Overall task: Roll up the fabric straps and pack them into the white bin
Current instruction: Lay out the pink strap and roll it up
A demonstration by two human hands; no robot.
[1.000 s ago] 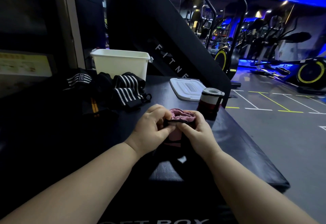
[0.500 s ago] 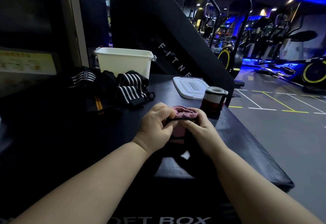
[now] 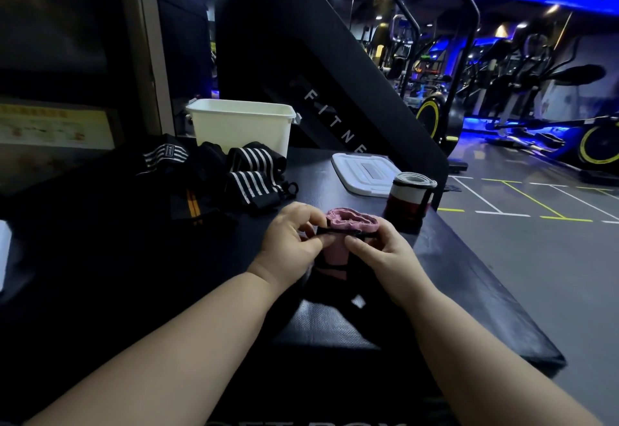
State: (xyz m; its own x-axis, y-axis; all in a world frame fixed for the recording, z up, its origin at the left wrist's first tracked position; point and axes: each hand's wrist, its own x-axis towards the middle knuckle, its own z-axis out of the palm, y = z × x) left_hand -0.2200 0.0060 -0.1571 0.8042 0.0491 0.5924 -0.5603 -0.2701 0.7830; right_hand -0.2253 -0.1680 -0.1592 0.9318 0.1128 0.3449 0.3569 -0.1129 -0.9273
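Note:
A pink rolled strap [image 3: 351, 221] stands upright between my two hands on the black padded box [image 3: 469, 285]. My left hand [image 3: 291, 244] and my right hand [image 3: 378, 254] both pinch a thin black band stretched across the roll's near side. A finished roll in white, red and black [image 3: 410, 196] stands just right of it. Loose black straps with white stripes [image 3: 254, 174] lie in a heap behind my left hand. The white bin [image 3: 241, 124] stands open at the back; its inside is hidden.
The bin's white lid [image 3: 365, 172] lies flat near the box's right edge. A large black fitness machine [image 3: 318, 67] rises behind the box. To the right the box ends and the grey gym floor [image 3: 536, 258] lies lower. A dark wall closes the left side.
My hands stay on the pink roll. The fingers have shifted a little along the black band, and the thumbs now sit slightly farther apart.

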